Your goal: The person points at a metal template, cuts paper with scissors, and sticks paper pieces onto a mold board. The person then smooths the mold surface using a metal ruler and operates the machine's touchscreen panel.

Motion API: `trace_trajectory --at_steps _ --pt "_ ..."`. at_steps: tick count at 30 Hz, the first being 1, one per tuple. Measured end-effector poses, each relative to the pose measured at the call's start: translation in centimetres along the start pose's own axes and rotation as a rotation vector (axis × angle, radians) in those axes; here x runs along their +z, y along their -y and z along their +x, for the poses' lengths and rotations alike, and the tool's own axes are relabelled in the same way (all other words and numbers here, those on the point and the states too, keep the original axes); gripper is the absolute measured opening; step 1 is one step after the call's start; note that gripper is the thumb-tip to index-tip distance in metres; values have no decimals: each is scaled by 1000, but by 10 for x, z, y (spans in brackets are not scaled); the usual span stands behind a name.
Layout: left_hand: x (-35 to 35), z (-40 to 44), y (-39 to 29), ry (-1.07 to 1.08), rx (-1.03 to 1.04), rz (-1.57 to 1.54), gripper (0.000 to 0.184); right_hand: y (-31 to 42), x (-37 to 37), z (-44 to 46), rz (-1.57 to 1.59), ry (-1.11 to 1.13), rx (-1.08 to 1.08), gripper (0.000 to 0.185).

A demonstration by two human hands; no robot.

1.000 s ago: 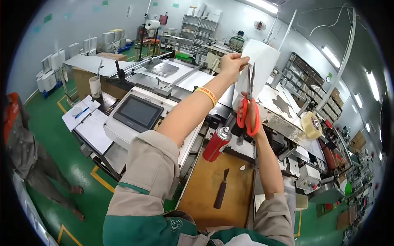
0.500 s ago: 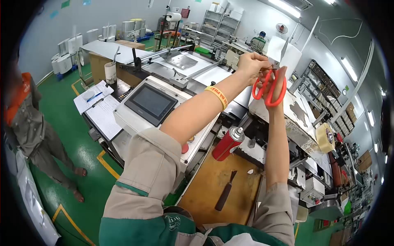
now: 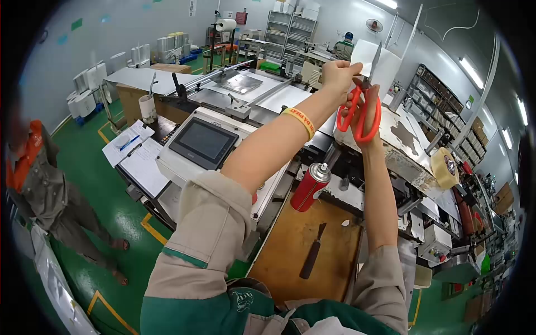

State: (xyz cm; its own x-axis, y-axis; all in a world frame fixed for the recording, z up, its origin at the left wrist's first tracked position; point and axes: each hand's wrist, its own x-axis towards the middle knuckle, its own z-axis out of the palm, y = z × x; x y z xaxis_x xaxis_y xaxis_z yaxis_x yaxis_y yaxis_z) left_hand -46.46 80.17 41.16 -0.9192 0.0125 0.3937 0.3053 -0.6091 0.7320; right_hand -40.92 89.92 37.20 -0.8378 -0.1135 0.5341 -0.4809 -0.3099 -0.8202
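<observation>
My right hand [image 3: 365, 103] is closed round a pair of scissors with red handles [image 3: 369, 124]. Their metal blades [image 3: 376, 62] point upward and look closed or nearly so. Just left of the blades is my left hand [image 3: 339, 77], its fingers curled in and its thumb toward the scissors. What those fingers pinch, if anything, is hidden. A white roll or sheet [image 3: 391, 60] shows behind the blades. Below the hands, a red spray can [image 3: 310, 188] stands at the far edge of a brown board [image 3: 285, 245]. A dark-handled scraper or brush [image 3: 311, 258] lies on that board.
A control panel with a screen [image 3: 202, 139] sits left of my arm, beside papers with pens [image 3: 142, 162]. At right, a tape roll [image 3: 444, 168] hangs by a worn machine [image 3: 391, 142]. One person [image 3: 53, 190] stands at left; another [image 3: 344, 47] is at the back.
The scissors' blades have swung upright and now show plainly. My left hand has drawn slightly up and left, away from the handles. The view has shifted a little.
</observation>
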Motion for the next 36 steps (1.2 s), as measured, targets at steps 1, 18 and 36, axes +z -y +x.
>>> trace_trajectory --at_steps 1,18,36 --pt "3 -8 -3 -23 9 33 21 -1 -1 1 -1 2 -11 72" --pt "-73 -89 -25 132 145 522 24 53 -32 -15 -319 127 -216 67" --pt "-73 -259 -8 407 -92 612 27 69 -27 -264 -553 423 486 101"
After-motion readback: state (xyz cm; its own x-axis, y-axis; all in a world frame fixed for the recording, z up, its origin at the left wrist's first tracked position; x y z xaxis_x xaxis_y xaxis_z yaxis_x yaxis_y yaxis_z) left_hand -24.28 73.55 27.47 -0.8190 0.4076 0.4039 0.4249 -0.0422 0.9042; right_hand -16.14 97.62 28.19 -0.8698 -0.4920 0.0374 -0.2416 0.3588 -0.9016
